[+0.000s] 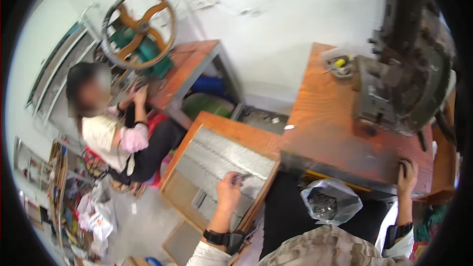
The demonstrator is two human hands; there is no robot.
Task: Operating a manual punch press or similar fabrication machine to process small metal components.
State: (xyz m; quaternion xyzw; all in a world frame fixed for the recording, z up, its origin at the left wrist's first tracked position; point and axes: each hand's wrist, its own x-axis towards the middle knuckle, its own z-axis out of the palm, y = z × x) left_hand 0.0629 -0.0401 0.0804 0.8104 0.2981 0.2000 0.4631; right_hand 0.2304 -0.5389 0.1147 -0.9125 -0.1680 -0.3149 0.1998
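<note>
My left hand (228, 192) is closed in a pinch over a wooden-framed tray (236, 127). Small dark metal pieces (240, 177) show at its fingertips, too blurred to tell their exact kind. Rows of small silvery metal parts (212, 149) cover much of the tray, while its lower left part shows bare brown board. At the right, my right hand (407, 177) rests on the front edge of a wooden bench (325, 113), fingers stretched out and holding nothing that I can see. Between my arms, a clear plastic bag (345, 199) of small dark metal pieces lies open at my lap.
A heavy dark machine press (384, 93) stands on the bench, beside a small container (340, 64) with a yellow item. At the left, another person (113, 128) sits at a second bench (189, 61) with a large handwheel (143, 27). White plastic bags (96, 216) lie on the floor.
</note>
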